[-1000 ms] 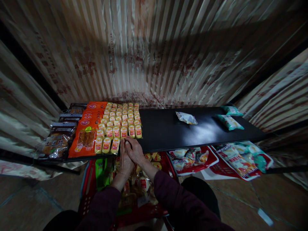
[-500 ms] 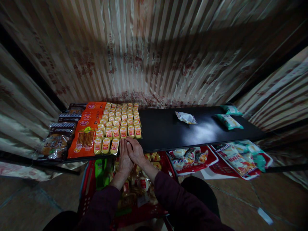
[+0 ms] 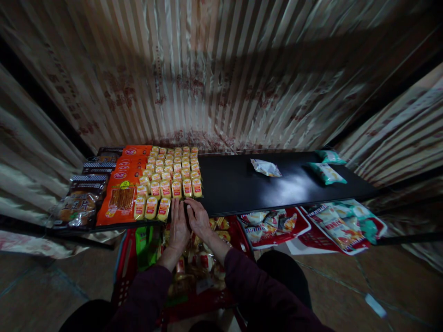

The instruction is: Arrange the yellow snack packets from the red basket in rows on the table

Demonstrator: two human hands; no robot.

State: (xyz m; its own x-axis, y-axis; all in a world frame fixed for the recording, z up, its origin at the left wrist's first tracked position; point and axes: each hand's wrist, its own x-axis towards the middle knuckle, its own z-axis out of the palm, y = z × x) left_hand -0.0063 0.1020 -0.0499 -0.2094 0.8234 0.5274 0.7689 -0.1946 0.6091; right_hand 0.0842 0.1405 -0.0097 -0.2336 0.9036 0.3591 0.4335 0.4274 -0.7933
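My left hand (image 3: 179,228) lies at the front edge of the black shelf (image 3: 228,184), fingers stretched forward beside the front row of small packaged cakes (image 3: 151,208). The fingers hide whatever lies beneath them. Just to its right is my right hand (image 3: 198,218), fingers extended and a small gap from the left. Its fingertips reach the shelf edge below the second row of cakes. Both hands look open, with no held item visible. More yellow cakes with red-and-white labels fill several rows behind.
Orange snack packs (image 3: 118,198) and dark bread bags (image 3: 79,203) stand left of the cakes. A white packet (image 3: 266,168) and teal packets (image 3: 327,174) lie on the right. Below are a red basket (image 3: 121,281) of packaged goods and red trays (image 3: 304,225) of snack bags.
My hands were touching, the right fingers resting against the left hand. Now they are slightly apart, the right hand having shifted a little to the right. The cakes look the same.
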